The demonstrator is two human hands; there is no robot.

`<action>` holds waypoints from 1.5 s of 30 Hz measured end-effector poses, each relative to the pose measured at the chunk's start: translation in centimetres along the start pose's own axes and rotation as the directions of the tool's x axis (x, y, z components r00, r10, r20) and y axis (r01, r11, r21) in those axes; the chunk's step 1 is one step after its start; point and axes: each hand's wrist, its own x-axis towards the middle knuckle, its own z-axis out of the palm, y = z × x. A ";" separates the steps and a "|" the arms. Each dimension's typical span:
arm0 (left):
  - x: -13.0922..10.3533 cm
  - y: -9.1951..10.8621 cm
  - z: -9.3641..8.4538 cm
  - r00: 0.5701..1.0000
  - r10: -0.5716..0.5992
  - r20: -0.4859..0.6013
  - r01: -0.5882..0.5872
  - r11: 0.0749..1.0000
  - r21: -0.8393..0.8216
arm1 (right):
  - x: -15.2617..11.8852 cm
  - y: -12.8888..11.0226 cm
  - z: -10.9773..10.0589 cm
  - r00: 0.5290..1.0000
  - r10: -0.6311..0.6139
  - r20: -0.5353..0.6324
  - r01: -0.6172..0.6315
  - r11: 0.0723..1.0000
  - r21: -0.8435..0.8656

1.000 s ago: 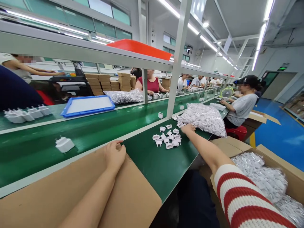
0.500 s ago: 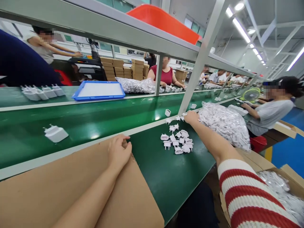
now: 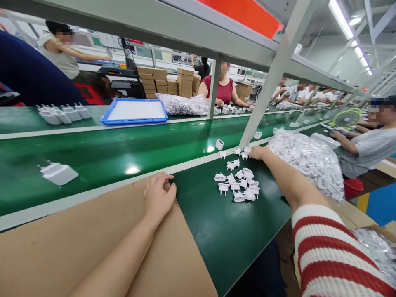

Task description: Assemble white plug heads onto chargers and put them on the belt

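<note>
My left hand (image 3: 159, 196) rests on the right edge of a brown cardboard sheet (image 3: 102, 243), fingers loosely bent, thumb apart, nothing held. At the foot of the grey post, my right hand (image 3: 258, 152) has its fingers closed at a white plug piece (image 3: 247, 150); its fingertips are partly hidden. Small white two-pin plug pieces (image 3: 235, 185) lie in a loose pile on the green tabletop (image 3: 210, 235) between my hands. Just right of my right hand is a clear plastic bag (image 3: 309, 165) full of white pieces.
A white charger (image 3: 58, 173) and a white housing (image 3: 219, 144) lie on the green belt (image 3: 148, 152). Across it are a blue tray (image 3: 134, 111) and several chargers (image 3: 63, 113). A grey post (image 3: 275, 70) and overhead shelf beam (image 3: 154, 24) cross the view. Co-workers sit around the line.
The view has shifted, so the post, bag and pile appear further right. My right hand stays by the post's foot, with more white pieces showing beside its fingertips. My left hand remains on the cardboard.
</note>
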 end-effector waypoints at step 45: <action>0.2 0.4 -0.7 0.992 -0.049 0.113 0.036 0.992 0.120 | -16.8 15.4 3.0 0.924 0.043 -0.381 -0.123 0.974 -0.188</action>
